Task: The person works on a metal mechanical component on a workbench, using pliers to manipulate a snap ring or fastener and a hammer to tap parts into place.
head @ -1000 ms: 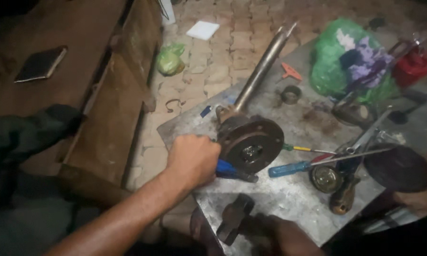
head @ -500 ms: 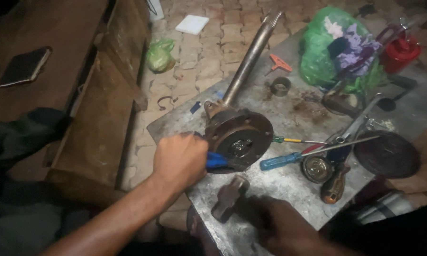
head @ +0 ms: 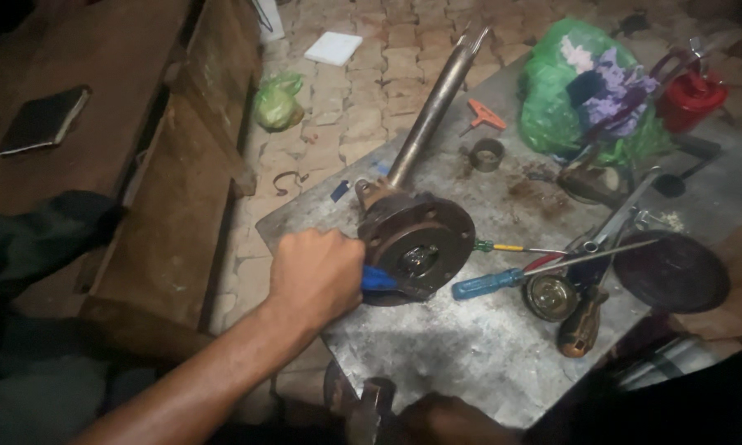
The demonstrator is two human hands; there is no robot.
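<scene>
Single head view, looking steeply down and forward onto metal table, close range; brick floor beyond, wooden bench at left. No second view.

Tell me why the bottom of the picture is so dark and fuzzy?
In the head view, light falls on the metal table and the left hand; the bottom edge lies in shadow, so the right hand shows dim and blurred. The flanged shaft looks fairly sharp.

I see a dim, warm-toned scene; light falls on the metal desk from above, its corners sink into shadow, and the whole picture is grainy and soft.
</scene>
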